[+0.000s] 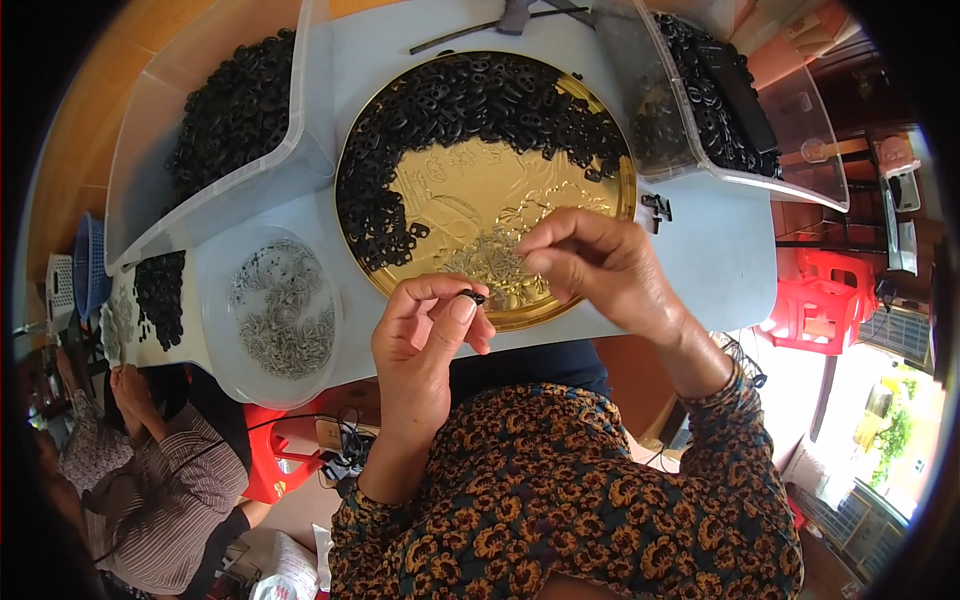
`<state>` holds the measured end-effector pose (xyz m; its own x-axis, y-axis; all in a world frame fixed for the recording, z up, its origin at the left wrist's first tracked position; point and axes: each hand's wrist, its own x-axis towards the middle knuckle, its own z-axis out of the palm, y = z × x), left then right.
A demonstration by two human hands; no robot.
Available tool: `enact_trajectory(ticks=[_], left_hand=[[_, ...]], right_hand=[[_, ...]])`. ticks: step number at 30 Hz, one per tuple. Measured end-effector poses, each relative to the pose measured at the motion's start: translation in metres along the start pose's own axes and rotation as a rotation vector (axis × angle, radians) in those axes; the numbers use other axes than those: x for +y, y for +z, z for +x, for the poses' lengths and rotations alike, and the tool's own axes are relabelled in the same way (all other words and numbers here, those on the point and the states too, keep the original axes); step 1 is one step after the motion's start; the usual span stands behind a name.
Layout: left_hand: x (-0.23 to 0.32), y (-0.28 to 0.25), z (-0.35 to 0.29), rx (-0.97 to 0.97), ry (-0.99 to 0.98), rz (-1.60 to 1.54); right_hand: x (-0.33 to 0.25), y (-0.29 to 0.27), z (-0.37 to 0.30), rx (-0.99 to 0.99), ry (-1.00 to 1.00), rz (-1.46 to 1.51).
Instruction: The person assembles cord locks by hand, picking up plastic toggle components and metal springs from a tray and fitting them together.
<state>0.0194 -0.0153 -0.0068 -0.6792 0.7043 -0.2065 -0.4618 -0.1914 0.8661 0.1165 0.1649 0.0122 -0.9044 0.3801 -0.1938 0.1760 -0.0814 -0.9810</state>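
Between the thumb and fingers of my left hand point(415, 335) is a small black plastic piece point(478, 297), held just in front of the near rim of a round golden tray point(430, 175). My right hand point(615, 270) hovers over the tray's near right side, thumb and index finger pinched together. Whatever may be in that pinch is too small to make out. Below its fingertips lies a heap of small silvery metal pins point(485, 255). Many black plastic pieces with holes point(460, 100) form a thick curved bank along the tray's far and left sides.
Clear plastic bins of black parts stand at the far left point(235, 115) and far right point(700, 100). A translucent oval tub point(285, 325) on the left holds metal pins. Another person point(165, 470) sits at lower left. Red stools point(820, 300) stand beyond the table's right edge.
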Motion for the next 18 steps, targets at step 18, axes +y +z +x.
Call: enact_trajectory(ticks=[18], left_hand=[[0.001, 0.009, 0.004, -0.039, 0.046, 0.025]], right_hand=[[0.014, 0.020, 0.004, -0.167, 0.132, 0.384]])
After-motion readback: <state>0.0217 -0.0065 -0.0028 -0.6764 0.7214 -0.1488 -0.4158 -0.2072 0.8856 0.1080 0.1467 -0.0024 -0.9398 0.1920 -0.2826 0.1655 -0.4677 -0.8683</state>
